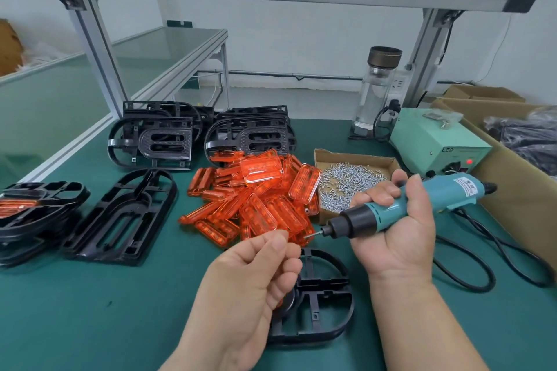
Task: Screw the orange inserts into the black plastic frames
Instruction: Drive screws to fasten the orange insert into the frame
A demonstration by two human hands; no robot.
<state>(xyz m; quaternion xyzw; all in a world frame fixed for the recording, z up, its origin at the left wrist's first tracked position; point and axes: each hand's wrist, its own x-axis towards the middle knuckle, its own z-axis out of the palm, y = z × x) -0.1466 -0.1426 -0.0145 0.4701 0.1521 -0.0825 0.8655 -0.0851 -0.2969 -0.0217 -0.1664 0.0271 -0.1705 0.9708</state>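
Hands meet above one black frame [327, 307] that lies flat on the green table [90, 310], near the front edge. The right hand [394, 232] grips one teal electric screwdriver [422, 202], fingers wrapped round its body and the bit pointing left. The left hand [256, 286] is curled, with thumb and forefinger pinched together just beside the bit tip, where a small silver screw [308, 236] shows. I cannot tell whether the fingers actually hold that screw.

One pile of orange inserts [259, 196] lies just behind the hands. There are too many, overlapping, to count.

A second single frame [123, 217] lies flat to the left of the pile. Three stacks of frames are in view: two at the back, a back left stack [153, 135] and a back right stack [250, 132], and one low stack [39, 220] at the far left. That low stack has one orange insert showing in its top frame.

One shallow cardboard tray of screws [346, 181] sits right of the pile, touching it. Behind it stands one pale green power box [437, 141] with a red light lit, and one clear bottle [376, 93] with a dark cap. One large cardboard box [518, 199] runs along the right edge.
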